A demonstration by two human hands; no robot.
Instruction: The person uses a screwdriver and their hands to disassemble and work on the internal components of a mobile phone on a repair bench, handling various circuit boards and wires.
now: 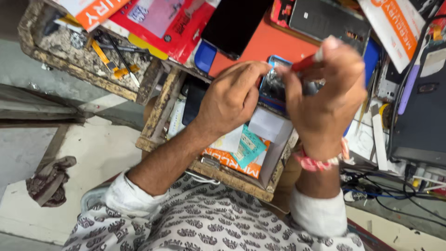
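Left hand (232,100) pinches the blue-framed phone (274,86) over the wooden tray's (158,114) middle; right hand (325,88) grips a red screwdriver (304,62), tip prob. on it. Slip could scratch internals, judging by the angle.

Worn wooden workbench (158,107) above pale, seemingly concrete floor (93,153).

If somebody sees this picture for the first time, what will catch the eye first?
At the centre, the left hand steadies a blue-framed phone while the right hand works a red-handled tool over it. Behind them lies a bright orange mat, and a crumpled rag sits on the floor at lower left.
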